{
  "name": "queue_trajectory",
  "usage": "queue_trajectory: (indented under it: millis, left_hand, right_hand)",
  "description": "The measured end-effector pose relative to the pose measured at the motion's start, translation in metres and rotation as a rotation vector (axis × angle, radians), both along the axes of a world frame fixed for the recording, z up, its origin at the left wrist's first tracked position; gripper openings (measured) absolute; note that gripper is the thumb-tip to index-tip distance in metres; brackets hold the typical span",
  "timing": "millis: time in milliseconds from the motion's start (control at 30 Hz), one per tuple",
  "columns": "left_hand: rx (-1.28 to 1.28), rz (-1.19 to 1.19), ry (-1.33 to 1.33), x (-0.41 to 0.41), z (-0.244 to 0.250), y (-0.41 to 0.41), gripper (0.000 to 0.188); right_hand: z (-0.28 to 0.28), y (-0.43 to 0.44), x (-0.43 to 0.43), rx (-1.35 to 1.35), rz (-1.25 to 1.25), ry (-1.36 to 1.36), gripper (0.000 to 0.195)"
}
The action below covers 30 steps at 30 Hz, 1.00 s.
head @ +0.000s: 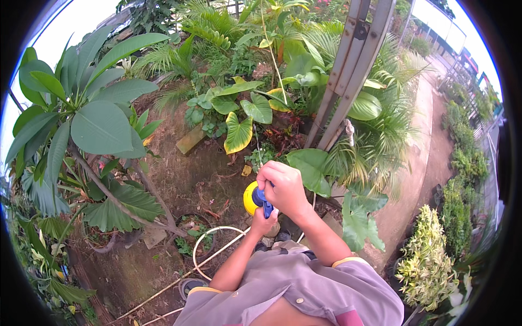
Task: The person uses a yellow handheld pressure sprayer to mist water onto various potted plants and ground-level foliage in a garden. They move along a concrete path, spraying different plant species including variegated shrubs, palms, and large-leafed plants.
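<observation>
In front of my torso is a yellow-and-blue hand sprayer [250, 198], its yellow body partly hidden by my hands. My left hand [264, 222] is wrapped around its blue handle part from below. Above it, my right hand [282, 185] is closed at the blue top, with the fingers curled; exactly which part it grips is hidden. A thin stream of liquid [257, 144] shows just beyond my right hand's knuckles, towards a yellow-edged leaf [238, 133] and low green plants.
A rusty metal post [346, 77] rises ahead on the right. At the left stands a broad-leaved potted shrub [102, 126]. A pale hose [220, 256] loops over the soil by my feet. A brick [191, 139] lies ahead, and a concrete path [408, 163] runs along the right.
</observation>
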State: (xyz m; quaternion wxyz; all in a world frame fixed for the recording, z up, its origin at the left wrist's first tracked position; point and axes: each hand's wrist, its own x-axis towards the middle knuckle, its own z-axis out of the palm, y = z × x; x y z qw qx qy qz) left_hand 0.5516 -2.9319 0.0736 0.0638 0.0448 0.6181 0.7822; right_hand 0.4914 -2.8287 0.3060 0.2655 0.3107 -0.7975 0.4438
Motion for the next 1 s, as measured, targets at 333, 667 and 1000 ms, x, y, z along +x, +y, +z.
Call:
queue_trajectory:
  millis: [333, 667, 1000]
  left_hand:
    - [0.022, 0.137, 0.006, 0.026, 0.012, -0.018, 0.029]
    - [0.011, 0.197, 0.008, 0.046, -0.017, -0.039, 0.028]
    - [-0.044, 0.132, 0.002, 0.037, 0.020, -0.051, 0.023]
  right_hand:
    - [-0.092, -0.047, 0.002, 0.128, 0.129, -0.186, 0.008]
    - [-0.002, -0.056, 0.025, 0.003, 0.218, 0.048, 0.012]
    - [-0.078, -0.083, 0.019, 0.169, 0.072, -0.181, 0.007]
